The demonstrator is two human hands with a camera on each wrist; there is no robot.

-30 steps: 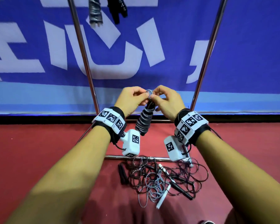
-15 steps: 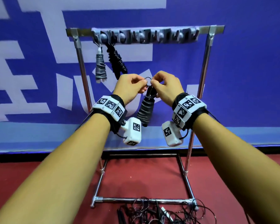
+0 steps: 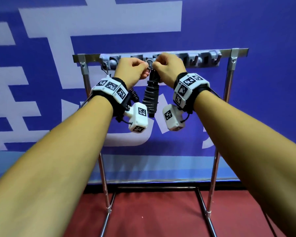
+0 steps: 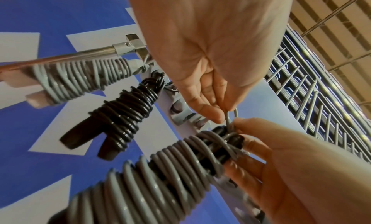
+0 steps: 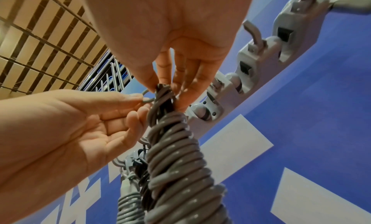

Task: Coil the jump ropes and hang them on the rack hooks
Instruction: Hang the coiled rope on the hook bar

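A coiled grey jump rope (image 3: 150, 100) hangs from both hands right below the rack's hook bar (image 3: 203, 59). My left hand (image 3: 146, 67) pinches the small grey loop (image 4: 233, 114) at the top of the coil. My right hand (image 3: 155, 67) pinches the top of the coil (image 5: 164, 87) just beside that loop. The loop (image 3: 149, 63) is level with the hooks; I cannot tell whether it sits on one. Two coiled ropes hang at the left of the rack: a black one (image 4: 124, 113) and a grey one (image 4: 80, 81).
Several bare grey hooks (image 5: 257, 53) run along the bar to the right of my hands. The chrome rack frame (image 3: 214, 168) stands on a red floor (image 3: 154, 216) against a blue and white banner (image 3: 246, 117).
Both hands have lifted the coiled grey rope from waist height to the hook bar. My view tilted up, and the tangle of ropes on the floor left the frame.
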